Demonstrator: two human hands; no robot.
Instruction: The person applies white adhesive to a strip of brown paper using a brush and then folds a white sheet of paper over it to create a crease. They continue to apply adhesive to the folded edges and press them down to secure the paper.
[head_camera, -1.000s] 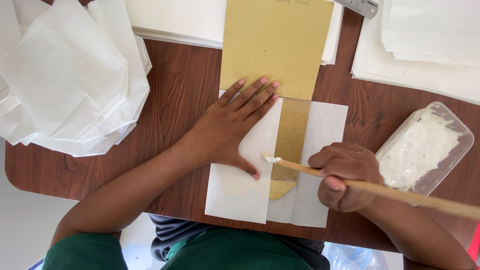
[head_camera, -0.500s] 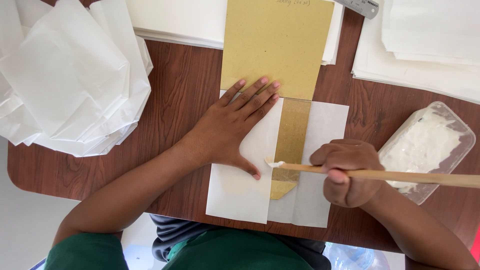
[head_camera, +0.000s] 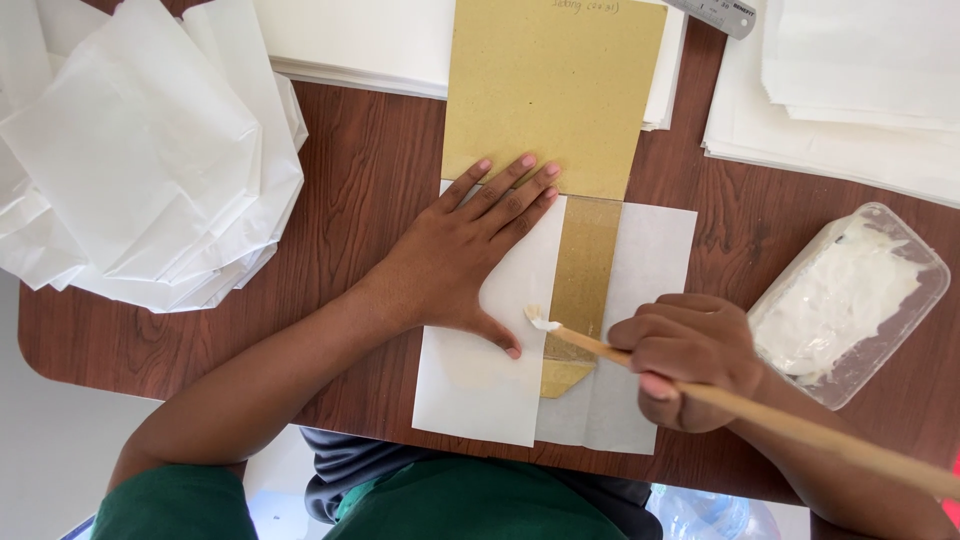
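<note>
Left hand (head_camera: 462, 262) lies flat, fingers spread, pinning the folded white paper (head_camera: 480, 385) at table centre; right hand (head_camera: 688, 358) — fist closed round a wooden stick (head_camera: 800, 428) — sets its paste-tipped end on the fold's edge, paste tub (head_camera: 850, 300) at 3 o'clock.

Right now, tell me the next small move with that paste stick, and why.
Probably draw the wooden stick along the folded edge of the white paper. Its tip carries a dab of white paste right at that edge, the left hand lies flat on the fold, and the right hand grips the stick.
</note>
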